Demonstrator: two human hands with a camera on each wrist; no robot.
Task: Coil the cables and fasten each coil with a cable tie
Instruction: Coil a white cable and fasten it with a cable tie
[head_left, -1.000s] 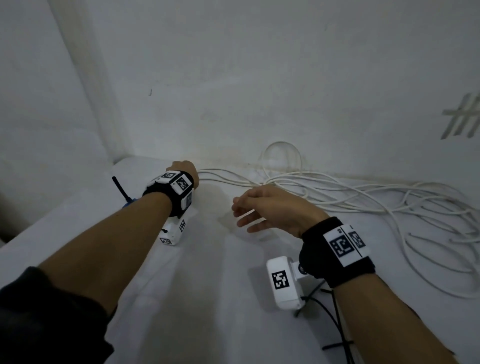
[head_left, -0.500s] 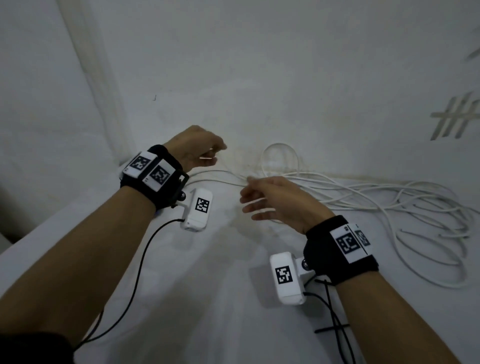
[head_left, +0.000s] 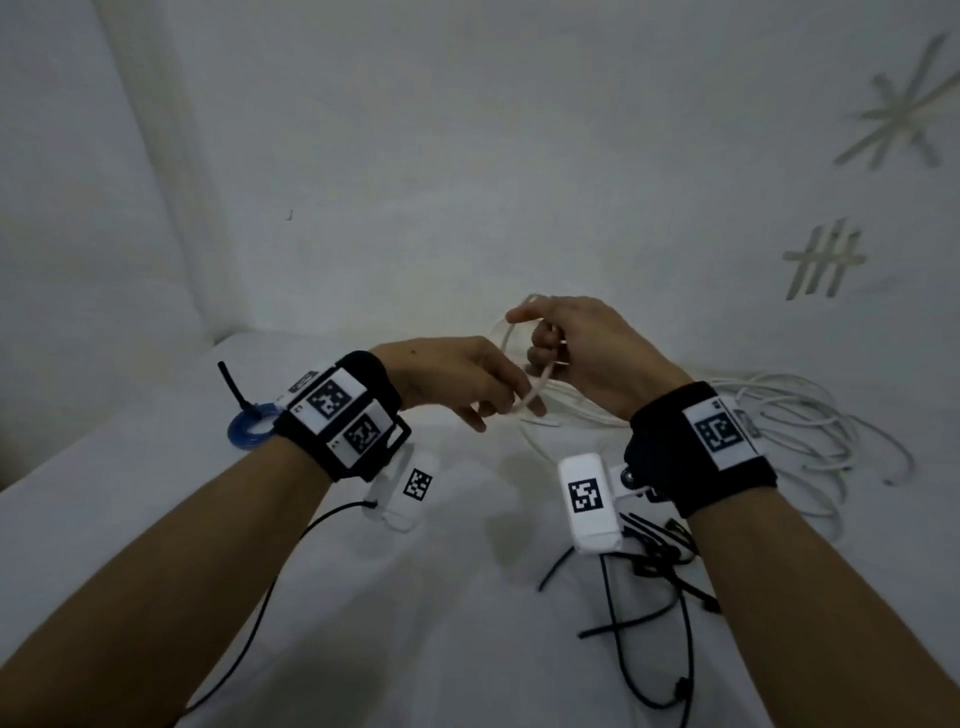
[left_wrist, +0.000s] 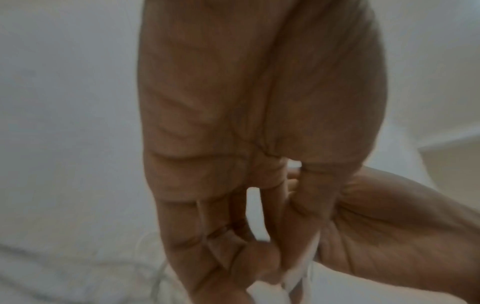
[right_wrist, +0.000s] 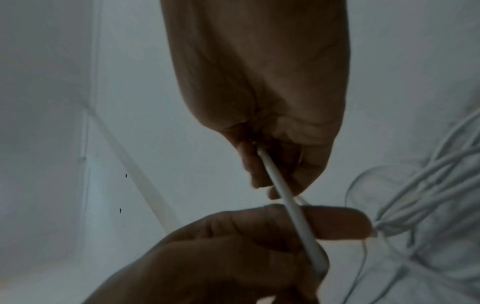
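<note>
Both hands are up off the white tabletop (head_left: 441, 623) and meeting near the middle of the head view, working one white cable (head_left: 535, 387). The left hand (head_left: 457, 376) comes in from about 8 o'clock, palm down, thumb and fingertips pinched on the cable end. The right hand (head_left: 582, 348) sits just past it at around 1 o'clock from the left one, fingers curled round the same cable with a small loop arcing over the thumb. On the right wrist cam you can see the straight bit of cable (right_wrist: 291, 207) running from that fist down into the left hand's (right_wrist: 233, 257) pinch. The left wrist cam is mostly palm (left_wrist: 259, 102) and pretty blurry.

Going left to right on the table: a blue coil (head_left: 249, 428) already fastened with a black tie, at 9 o'clock just behind the left wrist. Then a scatter of loose black cable ties (head_left: 654, 566) at 5 o'clock, under the right forearm. The rest of the white cable lies in a loose tangle (head_left: 800, 431) out at 3 o'clock, trailing from the hands.

Behind it all is a plain white wall (head_left: 467, 156) with some pale stick-shaped marks (head_left: 823, 260) at 2 o'clock.
</note>
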